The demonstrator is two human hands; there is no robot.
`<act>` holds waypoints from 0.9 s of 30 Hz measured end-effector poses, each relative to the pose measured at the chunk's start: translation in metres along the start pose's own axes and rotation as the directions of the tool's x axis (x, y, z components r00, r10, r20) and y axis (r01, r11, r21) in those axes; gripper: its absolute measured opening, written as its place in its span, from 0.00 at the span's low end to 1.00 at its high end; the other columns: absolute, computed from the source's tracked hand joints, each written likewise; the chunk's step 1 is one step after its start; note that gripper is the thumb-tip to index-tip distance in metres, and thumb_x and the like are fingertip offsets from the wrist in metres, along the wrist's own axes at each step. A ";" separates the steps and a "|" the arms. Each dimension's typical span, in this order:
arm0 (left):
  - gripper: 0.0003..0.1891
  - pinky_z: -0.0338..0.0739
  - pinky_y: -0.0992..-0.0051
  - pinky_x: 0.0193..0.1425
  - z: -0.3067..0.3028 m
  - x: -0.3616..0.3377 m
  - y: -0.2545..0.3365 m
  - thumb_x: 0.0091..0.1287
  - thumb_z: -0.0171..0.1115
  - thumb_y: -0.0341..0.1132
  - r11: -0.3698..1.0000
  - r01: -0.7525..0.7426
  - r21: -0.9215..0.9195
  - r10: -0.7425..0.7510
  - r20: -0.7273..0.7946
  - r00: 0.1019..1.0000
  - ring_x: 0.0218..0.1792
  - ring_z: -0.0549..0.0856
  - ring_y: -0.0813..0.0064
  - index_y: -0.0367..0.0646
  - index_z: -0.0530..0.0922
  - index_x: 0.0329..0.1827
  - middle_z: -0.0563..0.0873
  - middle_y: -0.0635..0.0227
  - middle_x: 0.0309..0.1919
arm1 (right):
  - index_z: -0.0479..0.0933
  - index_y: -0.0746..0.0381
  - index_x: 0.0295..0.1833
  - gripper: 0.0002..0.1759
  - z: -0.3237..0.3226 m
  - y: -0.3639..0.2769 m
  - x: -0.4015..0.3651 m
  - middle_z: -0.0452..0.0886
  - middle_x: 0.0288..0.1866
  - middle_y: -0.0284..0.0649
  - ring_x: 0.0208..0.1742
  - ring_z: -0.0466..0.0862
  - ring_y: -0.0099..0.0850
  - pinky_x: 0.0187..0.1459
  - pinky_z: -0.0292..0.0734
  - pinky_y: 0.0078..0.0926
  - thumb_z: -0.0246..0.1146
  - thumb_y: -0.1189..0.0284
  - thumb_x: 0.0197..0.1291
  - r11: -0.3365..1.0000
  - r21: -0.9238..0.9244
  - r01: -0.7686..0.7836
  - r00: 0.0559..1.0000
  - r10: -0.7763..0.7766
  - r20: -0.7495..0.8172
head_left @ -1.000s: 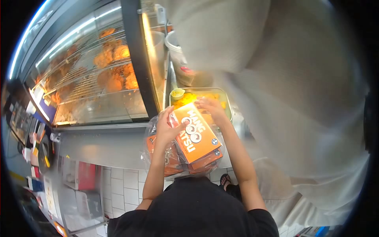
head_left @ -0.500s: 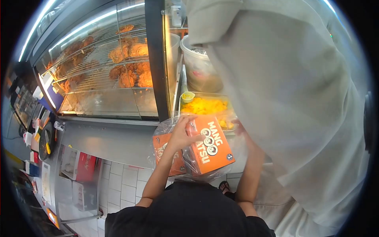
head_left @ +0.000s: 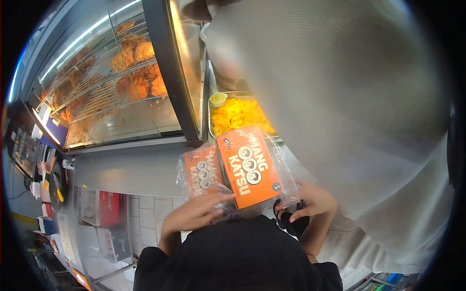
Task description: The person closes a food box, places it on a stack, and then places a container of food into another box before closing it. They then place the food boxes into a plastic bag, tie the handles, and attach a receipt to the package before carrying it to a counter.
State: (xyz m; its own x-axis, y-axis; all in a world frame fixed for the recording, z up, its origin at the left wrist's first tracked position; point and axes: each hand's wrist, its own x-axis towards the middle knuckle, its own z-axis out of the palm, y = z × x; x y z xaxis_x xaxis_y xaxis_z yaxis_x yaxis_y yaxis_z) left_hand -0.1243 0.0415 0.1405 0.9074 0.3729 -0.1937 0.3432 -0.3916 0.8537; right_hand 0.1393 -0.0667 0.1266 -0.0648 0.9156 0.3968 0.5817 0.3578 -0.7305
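Note:
Two orange takeaway boxes sit side by side in a clear plastic bag (head_left: pixel 287 170) in front of my body. The larger orange box (head_left: pixel 259 180) is on the right, its printed lid facing up, and the smaller orange box (head_left: pixel 193 164) lies to its left under crinkled plastic. My left hand (head_left: pixel 194 213) is at the bag's lower left edge, fingers stretched towards the larger box's near corner. Beside the bag's lower right side, my right hand (head_left: pixel 315 200) has its thumb apart from its fingers, with the fingertips close to the plastic.
A glass display case (head_left: pixel 97 92) with fried chicken (head_left: pixel 141 77) on wire racks stands at the left. Behind the boxes is a metal tray (head_left: pixel 210 121) of yellow food with a small cup (head_left: pixel 218 100). Pale hanging fabric (head_left: pixel 340 97) covers much of the right side. A steel counter (head_left: pixel 126 167) runs left.
My left hand has come off the larger box's top and moved down towards me. My right hand has moved down beside the bag. Both boxes now show fully inside the plastic.

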 end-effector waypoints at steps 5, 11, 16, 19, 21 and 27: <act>0.27 0.69 0.67 0.48 0.019 0.014 0.001 0.57 0.61 0.41 1.000 0.014 -0.007 -0.015 -0.144 0.989 0.36 0.77 0.63 0.52 0.68 0.61 0.74 0.60 0.34 | 0.78 0.59 0.44 0.19 -0.009 0.028 -0.012 0.82 0.32 0.39 0.29 0.81 0.32 0.34 0.73 0.22 0.69 0.64 0.45 0.934 0.046 -0.355 0.767 0.262 0.585; 0.31 0.72 0.67 0.38 0.028 0.027 0.006 0.47 0.69 0.47 0.924 0.184 0.334 -0.054 -0.363 0.930 0.34 0.78 0.67 0.60 0.72 0.58 0.72 0.65 0.32 | 0.68 0.69 0.51 0.18 -0.013 0.071 -0.045 0.79 0.30 0.49 0.23 0.72 0.23 0.27 0.68 0.27 0.58 0.69 0.59 0.677 0.687 -0.266 0.959 0.258 0.117; 0.30 0.73 0.70 0.37 0.025 0.020 0.017 0.46 0.69 0.44 0.917 0.257 0.305 -0.114 -0.417 0.902 0.33 0.79 0.65 0.58 0.73 0.56 0.75 0.66 0.34 | 0.72 0.69 0.40 0.15 -0.033 0.072 -0.004 0.76 0.28 0.42 0.30 0.72 0.26 0.33 0.64 0.27 0.58 0.66 0.58 0.441 0.897 -0.014 0.987 0.148 -0.057; 0.28 0.74 0.74 0.38 0.011 0.004 -0.003 0.47 0.70 0.40 0.992 0.011 0.128 0.063 -0.553 0.831 0.34 0.81 0.71 0.51 0.74 0.55 0.80 0.65 0.34 | 0.74 0.69 0.36 0.16 -0.050 0.024 0.048 0.74 0.27 0.40 0.33 0.72 0.28 0.35 0.62 0.27 0.58 0.64 0.58 0.631 0.766 0.124 0.978 -0.209 0.014; 0.17 0.74 0.78 0.36 -0.007 -0.012 -0.003 0.52 0.67 0.31 0.952 -0.232 -0.197 -0.012 -0.787 0.617 0.32 0.80 0.81 0.42 0.77 0.46 0.82 0.67 0.34 | 0.75 0.69 0.34 0.15 -0.048 0.016 0.063 0.75 0.28 0.39 0.31 0.72 0.27 0.34 0.63 0.26 0.58 0.66 0.58 0.789 0.607 0.099 0.994 -0.102 -0.030; 0.11 0.69 0.90 0.21 -0.065 -0.009 0.017 0.61 0.58 0.28 0.791 -0.576 -0.205 -0.020 -0.951 0.310 0.26 0.75 0.91 0.38 0.73 0.47 0.77 0.72 0.37 | 0.76 0.69 0.39 0.12 -0.006 -0.012 0.129 0.74 0.26 0.34 0.23 0.68 0.18 0.26 0.61 0.13 0.56 0.69 0.59 0.833 0.428 -0.352 0.933 0.350 0.087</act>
State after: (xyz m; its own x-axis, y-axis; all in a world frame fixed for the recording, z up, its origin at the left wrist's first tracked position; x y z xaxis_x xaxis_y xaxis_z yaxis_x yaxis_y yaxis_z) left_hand -0.1429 0.0859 0.1880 0.0440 0.9230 0.3823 -0.3008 -0.3527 0.8861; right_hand 0.1285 0.0459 0.1895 0.0725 0.9952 0.0664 0.1603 0.0540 -0.9856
